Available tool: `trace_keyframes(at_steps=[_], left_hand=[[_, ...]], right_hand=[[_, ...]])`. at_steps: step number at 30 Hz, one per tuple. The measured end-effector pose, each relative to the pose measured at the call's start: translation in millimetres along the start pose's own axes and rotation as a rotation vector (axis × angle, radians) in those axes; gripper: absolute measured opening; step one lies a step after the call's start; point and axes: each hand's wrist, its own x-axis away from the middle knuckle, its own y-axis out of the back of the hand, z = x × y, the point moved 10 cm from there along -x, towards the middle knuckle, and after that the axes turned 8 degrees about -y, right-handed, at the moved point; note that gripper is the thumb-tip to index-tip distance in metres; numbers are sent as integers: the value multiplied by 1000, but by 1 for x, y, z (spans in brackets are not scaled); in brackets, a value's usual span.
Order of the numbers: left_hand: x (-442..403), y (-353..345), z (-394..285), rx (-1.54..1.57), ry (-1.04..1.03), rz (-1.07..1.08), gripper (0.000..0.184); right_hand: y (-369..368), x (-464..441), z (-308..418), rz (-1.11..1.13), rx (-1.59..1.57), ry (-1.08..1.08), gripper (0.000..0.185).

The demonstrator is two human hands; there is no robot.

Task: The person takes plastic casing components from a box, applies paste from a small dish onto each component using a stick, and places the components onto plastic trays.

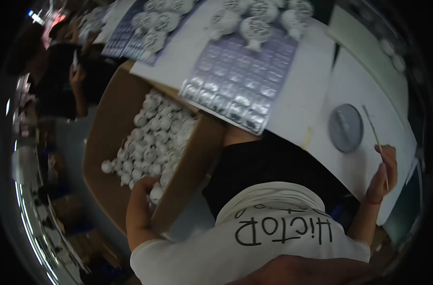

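Note:
My left hand [144, 184] reaches over the edge of a cardboard box, with its fingers curled round a white round piece [156, 194]. That piece looks larger and nearer than the heap of white pieces [152, 137] in the box, some with dark marks. On the right, my right hand [384, 175] is closed on a thin brush [377, 135] with a pale wooden handle, its darker end pointing away from me. Just left of the brush, a round grey dish [345, 128] lies on the white table, with something pale and streaky in it.
The open cardboard box [102, 142] stands against the table's left side. A moulded plastic tray [240, 78] overhangs the table's front edge, with several white round pieces [255, 31] at its far end. More pieces sit on another tray [126, 35]. A co-worker [60, 76] is at far left.

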Motion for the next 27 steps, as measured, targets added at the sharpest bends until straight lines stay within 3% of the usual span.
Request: trace_keyframes(at_steps=[3, 6, 11, 17, 19, 23, 25, 27], left_hand=[[9, 6, 16, -273, -7, -5, 59], [22, 5, -15, -496, -72, -175, 58], [72, -25, -136, -766, -257, -671, 55], [95, -152, -295, -969, -555, -1338, 52], [61, -190, -326, -886, -698, -1109, 56], [3, -298, -360, -667, -916, -887, 62], [-26, -336, -367, -546, -1086, -609, 74], [-51, -361, -362, -455, -1064, -483, 77]], right_hand=[[7, -3, -5, -33, -34, -134, 18], [15, 2, -15, -19, 37, -168, 17], [-4, 7, -7, 194, 34, -55, 18], [-18, 6, 1, 212, 115, 73, 17], [-21, 10, -2, 195, 83, 55, 17], [-21, 18, -11, 113, -69, -87, 15], [-25, 24, -21, 91, -169, -176, 13], [-29, 30, -27, 67, -268, -264, 13]])
